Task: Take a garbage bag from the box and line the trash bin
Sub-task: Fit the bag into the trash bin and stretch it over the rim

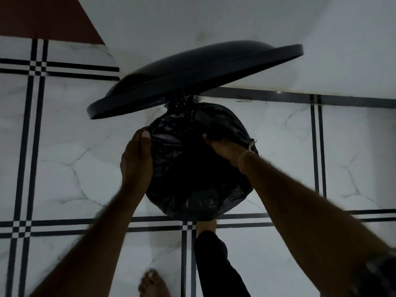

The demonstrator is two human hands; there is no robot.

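A round trash bin stands on the tiled floor, its mouth covered by a black garbage bag (192, 168) stretched over the rim. Its dark lid (192, 76) stands raised and tilted behind the opening. My left hand (137, 157) grips the bag's edge at the bin's left rim, thumb on top. My right hand (225, 146) reaches into the bag at the upper right of the opening; its fingers are hidden in the plastic. The bag box is not in view.
White marble floor tiles with black stripe borders (64, 146) surround the bin. A white wall (257, 28) rises just behind it. A foot (205, 227) presses at the bin's front base, another bare foot (152, 284) stands nearer me.
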